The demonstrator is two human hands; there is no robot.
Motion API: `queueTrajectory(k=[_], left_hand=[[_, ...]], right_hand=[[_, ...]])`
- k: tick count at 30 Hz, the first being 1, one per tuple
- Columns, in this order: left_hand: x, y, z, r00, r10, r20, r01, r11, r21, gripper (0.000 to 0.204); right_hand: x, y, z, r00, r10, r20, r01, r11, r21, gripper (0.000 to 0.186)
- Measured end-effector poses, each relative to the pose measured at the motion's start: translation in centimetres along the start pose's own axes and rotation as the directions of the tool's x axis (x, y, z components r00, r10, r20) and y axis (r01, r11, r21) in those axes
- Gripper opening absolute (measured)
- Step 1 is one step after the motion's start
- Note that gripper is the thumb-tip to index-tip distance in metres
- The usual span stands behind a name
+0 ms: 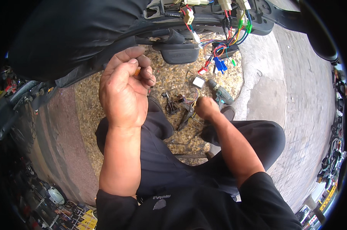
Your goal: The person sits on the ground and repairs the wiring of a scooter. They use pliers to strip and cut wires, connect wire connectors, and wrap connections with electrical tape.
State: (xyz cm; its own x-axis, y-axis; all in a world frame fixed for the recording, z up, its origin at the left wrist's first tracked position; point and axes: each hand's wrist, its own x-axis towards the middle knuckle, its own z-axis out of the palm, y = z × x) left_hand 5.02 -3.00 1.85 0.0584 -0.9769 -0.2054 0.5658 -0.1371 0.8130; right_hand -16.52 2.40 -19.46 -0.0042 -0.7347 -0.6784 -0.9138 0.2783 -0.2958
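Raised before the vehicle, my left hand (125, 90) is palm up with its fingers curled, pinching a small orange piece (137, 71) whose exact kind I cannot make out. Lower down and to the right, my right hand (207, 108) is closed, close to the ground; its fingertips and whatever they grip are hidden. Just left of it lie black-handled pliers (186, 117) among thin loose wires (190, 100). Scissors with dark handles (170, 105) rest a bit farther left. Beyond my right hand lies a green and grey cordless drill (221, 93).
A wiring harness with a blue connector (220, 65) and a red connector (202, 70) hangs from the vehicle's dark frame (204, 21). A white square box (198, 81) is below them. A black footrest (179, 53) juts out. My knees flank the speckled ground (188, 142).
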Motion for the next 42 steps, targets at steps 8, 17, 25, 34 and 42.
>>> queueTrajectory(k=[8,17,25,34,42], left_hand=[[-1.3,1.3,-1.5,0.997,0.066,0.033,-0.058,0.979,-0.196,0.036],[-1.8,2.1,-2.4,0.994,0.077,-0.080,-0.089,0.983,-0.163,0.034],[-1.3,2.1,-2.9,0.995,0.062,-0.078,-0.078,0.973,-0.217,0.031],[-2.0,1.7,-1.9,0.990,0.032,-0.138,-0.054,0.986,-0.158,0.035],[-2.3,0.7,-0.8,0.993,-0.092,-0.072,0.081,0.986,-0.144,0.026]], right_hand=[[-0.5,-4.6,9.7,0.900,-0.086,0.426,0.086,0.996,0.019,0.037],[2.7,-3.1,10.2,0.910,0.110,0.399,-0.146,0.987,0.061,0.041],[3.1,0.4,10.1,0.879,0.330,0.345,-0.338,0.940,-0.039,0.044],[5.7,-5.4,12.4,0.946,-0.105,0.308,0.087,0.994,0.072,0.044],[7.0,-5.2,12.7,0.948,-0.049,0.313,0.037,0.998,0.042,0.043]])
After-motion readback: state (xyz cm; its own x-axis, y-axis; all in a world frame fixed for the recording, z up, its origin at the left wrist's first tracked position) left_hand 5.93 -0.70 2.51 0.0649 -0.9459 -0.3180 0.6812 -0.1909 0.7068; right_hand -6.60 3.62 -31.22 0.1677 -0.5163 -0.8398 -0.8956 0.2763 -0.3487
